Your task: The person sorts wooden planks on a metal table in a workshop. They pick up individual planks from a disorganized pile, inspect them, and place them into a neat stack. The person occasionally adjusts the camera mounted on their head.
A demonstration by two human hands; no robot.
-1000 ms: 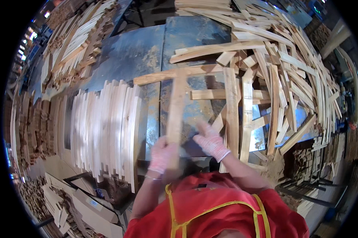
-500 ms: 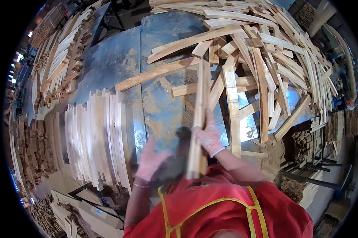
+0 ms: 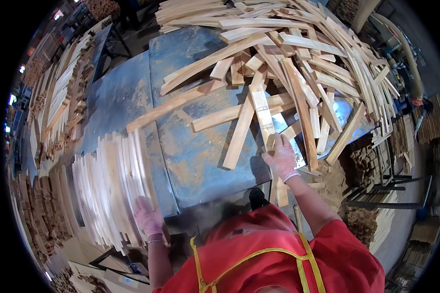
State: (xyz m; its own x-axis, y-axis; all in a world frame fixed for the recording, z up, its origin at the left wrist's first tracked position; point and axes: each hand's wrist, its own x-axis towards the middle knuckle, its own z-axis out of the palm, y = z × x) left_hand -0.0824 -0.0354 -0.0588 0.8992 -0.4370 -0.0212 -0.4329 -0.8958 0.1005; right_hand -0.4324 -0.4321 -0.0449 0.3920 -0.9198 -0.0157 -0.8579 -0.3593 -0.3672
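My left hand [image 3: 148, 216], in a pale pinkish work glove, is closed on the outermost wooden strip at the right edge of an upright-edged row of strips [image 3: 110, 188]. That row lies close together at the left of the metal table [image 3: 200, 161]. To the right, my gloved right hand [image 3: 281, 158] has its fingers wrapped over a pale wooden strip [image 3: 262, 115], whose near end shows below the palm. Beside it a loose strip [image 3: 238, 134] slants across the table. The fingertips of both hands are partly hidden.
A tangled heap of wooden strips [image 3: 327, 63] covers the table's far right. One long strip [image 3: 176, 105] lies across the middle. Further stacks [image 3: 59, 105] stand at the far left, and a black metal frame [image 3: 388, 195] is at the right.
The strip that my right hand held upright in front of me has gone to the row at the left, where my left hand now is. My right hand has moved right onto another strip.
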